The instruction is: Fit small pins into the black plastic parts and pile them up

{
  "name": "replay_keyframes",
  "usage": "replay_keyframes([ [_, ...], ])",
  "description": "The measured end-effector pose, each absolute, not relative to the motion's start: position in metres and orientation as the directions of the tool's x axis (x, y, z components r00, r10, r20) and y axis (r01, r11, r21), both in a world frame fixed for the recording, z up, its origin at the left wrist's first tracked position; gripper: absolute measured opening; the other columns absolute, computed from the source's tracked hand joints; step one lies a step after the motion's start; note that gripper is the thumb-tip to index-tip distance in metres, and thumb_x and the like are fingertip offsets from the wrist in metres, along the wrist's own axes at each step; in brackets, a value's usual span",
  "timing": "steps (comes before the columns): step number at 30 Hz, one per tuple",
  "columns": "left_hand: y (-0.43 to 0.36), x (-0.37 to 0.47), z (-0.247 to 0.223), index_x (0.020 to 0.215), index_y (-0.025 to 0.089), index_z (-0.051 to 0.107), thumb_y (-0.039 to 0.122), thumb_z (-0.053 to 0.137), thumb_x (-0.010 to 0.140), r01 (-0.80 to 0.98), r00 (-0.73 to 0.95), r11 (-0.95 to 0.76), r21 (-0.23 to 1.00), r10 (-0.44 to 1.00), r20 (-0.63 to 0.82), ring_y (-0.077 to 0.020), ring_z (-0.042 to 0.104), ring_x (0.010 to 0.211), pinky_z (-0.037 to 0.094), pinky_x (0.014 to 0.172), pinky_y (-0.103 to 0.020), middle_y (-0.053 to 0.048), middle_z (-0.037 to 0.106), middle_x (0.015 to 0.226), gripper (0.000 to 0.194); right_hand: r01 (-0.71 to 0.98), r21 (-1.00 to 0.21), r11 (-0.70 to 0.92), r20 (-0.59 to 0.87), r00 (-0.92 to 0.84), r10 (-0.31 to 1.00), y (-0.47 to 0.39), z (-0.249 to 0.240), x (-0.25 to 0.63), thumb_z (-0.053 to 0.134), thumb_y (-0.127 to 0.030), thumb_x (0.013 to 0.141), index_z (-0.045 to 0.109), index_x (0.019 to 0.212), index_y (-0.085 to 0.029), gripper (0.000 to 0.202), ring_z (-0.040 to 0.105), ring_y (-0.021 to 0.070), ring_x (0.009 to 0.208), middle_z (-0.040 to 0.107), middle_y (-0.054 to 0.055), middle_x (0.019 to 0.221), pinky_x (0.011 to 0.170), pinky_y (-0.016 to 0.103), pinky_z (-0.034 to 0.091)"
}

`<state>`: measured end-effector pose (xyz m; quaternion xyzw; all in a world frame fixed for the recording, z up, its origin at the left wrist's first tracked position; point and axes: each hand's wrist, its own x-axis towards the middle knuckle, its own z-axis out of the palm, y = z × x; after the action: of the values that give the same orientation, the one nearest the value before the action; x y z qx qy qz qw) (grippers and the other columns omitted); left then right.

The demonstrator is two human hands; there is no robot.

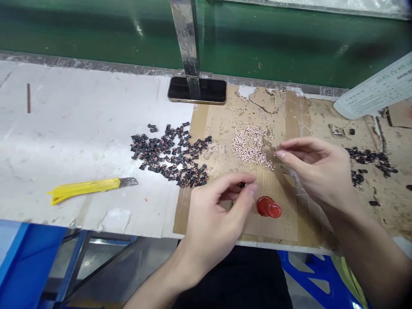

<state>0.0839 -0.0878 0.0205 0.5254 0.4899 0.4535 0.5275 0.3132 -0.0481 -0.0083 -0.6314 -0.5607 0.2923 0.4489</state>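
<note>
My left hand (pixel 222 206) is closed in a pinch on a small black part (pixel 242 185), mostly hidden by the fingers. It hovers between the heap of small black parts (pixel 157 150) and a little red cup (pixel 264 207). At the edge of a spread of tiny pale pink pieces (pixel 249 146), my right hand (pixel 309 163) has thumb and forefinger pressed together. Whatever sits between those fingertips is too small to name. Many of the heaped black parts show a coppery-pink bit at one end.
A yellow utility knife (pixel 86 189) lies at the left, blade out. A phone (pixel 197 91) rests by the metal post (pixel 188 43). More black parts (pixel 363 155) and a tilted white bottle (pixel 376 88) are at the right. Torn cardboard (pixel 222 116) covers the middle.
</note>
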Motion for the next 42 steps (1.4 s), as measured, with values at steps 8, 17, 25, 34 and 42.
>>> replay_keyframes([
  [8,-0.075,0.108,0.011,0.105,0.017,0.076,0.012,0.068,0.102,0.315,0.185,-0.464,0.828,0.886,0.426,-0.0151,0.081,0.088,0.067,0.088,-0.026,-0.004,0.086,0.1,0.01,-0.008,-0.992,-0.123,-0.123,0.123,0.985,-0.078,0.013,0.304,0.09,-0.029,0.084,0.08,0.098,-0.033,0.018,0.08,0.0141,0.079,0.082,-0.004,0.093,0.076,0.024,0.07],
  [17,-0.08,0.108,0.009,0.104,0.016,0.071,0.011,0.058,0.105,0.397,0.316,-0.579,0.712,0.815,0.486,-0.0178,0.078,0.082,0.064,0.078,-0.028,-0.008,0.083,0.096,0.013,0.124,-0.991,-0.045,-0.017,0.223,0.975,-0.108,0.019,0.284,0.089,-0.029,0.087,0.082,0.102,-0.034,0.017,0.08,0.0132,0.084,0.082,-0.003,0.098,0.077,0.019,0.069],
  [25,-0.081,0.1,0.024,0.088,0.019,0.068,0.01,0.062,0.097,0.208,0.397,-0.247,0.946,0.906,0.149,-0.0131,0.067,0.07,0.055,0.07,-0.025,0.0,0.075,0.082,0.014,0.288,-0.957,0.042,0.064,0.068,0.996,-0.114,0.028,0.286,0.079,-0.018,0.093,0.084,0.1,-0.033,0.017,0.082,0.0205,0.096,0.083,0.001,0.108,0.08,0.027,0.071],
  [34,-0.071,0.088,0.044,0.077,0.02,0.068,0.015,0.063,0.089,0.021,0.623,0.493,0.87,0.674,-0.397,-0.0068,0.044,0.053,0.035,0.045,-0.018,0.006,0.053,0.062,0.014,0.473,-0.838,0.273,0.176,-0.239,0.955,-0.11,0.046,0.294,0.074,-0.014,0.093,0.075,0.093,-0.028,0.014,0.076,0.0182,0.083,0.077,0.003,0.093,0.069,0.026,0.065],
  [42,-0.067,0.079,0.044,0.075,0.02,0.069,0.014,0.066,0.084,0.081,0.715,0.614,0.785,0.513,-0.475,-0.0075,0.053,0.052,0.042,0.044,-0.015,0.005,0.059,0.064,0.011,0.51,-0.751,0.419,0.174,-0.459,0.871,-0.11,0.053,0.306,0.068,-0.013,0.097,0.07,0.103,-0.029,0.017,0.077,0.0168,0.091,0.076,0.003,0.104,0.073,0.024,0.065],
])
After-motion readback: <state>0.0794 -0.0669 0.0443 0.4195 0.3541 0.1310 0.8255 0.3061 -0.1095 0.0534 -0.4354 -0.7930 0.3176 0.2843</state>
